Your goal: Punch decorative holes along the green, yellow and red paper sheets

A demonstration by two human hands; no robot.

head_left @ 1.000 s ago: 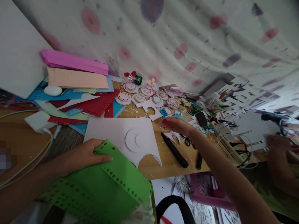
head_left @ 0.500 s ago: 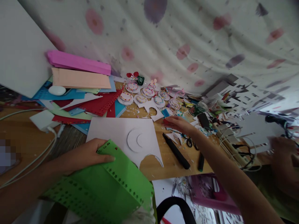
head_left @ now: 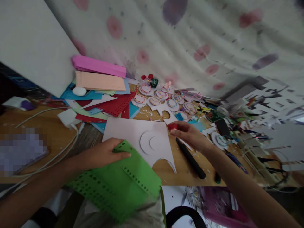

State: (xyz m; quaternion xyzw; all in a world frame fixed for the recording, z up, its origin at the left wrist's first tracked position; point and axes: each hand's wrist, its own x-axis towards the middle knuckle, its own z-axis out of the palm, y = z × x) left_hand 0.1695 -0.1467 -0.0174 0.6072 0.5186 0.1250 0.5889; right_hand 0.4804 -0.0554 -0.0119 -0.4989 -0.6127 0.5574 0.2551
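Note:
My left hand point(head_left: 114, 155) pinches the top corner of a green paper sheet point(head_left: 133, 177), thumb on top. Rows of small punched shapes run across the sheet, which hangs over the near table edge and above the lap. In my right hand point(head_left: 187, 133) is a small red object point(head_left: 172, 126), held between thumb and fingers; its exact kind I cannot make out. Between the hands lies a white sheet point(head_left: 125, 128) with two white paper discs point(head_left: 146, 144) stacked on it and a curved cut in its near edge. A black pen-shaped tool point(head_left: 190, 158) lies just below my right hand.
Several decorated paper discs point(head_left: 173, 104) crowd the back of the table. Coloured papers point(head_left: 118, 104) are piled at back left beside a white adapter point(head_left: 67, 117) with cables. A power strip point(head_left: 247, 142) stands at right. Below the table edge is a pink bin point(head_left: 213, 205).
The view has swung left. My right hand has closed on the red object and drawn it a little left over the table. My left hand still holds the green paper.

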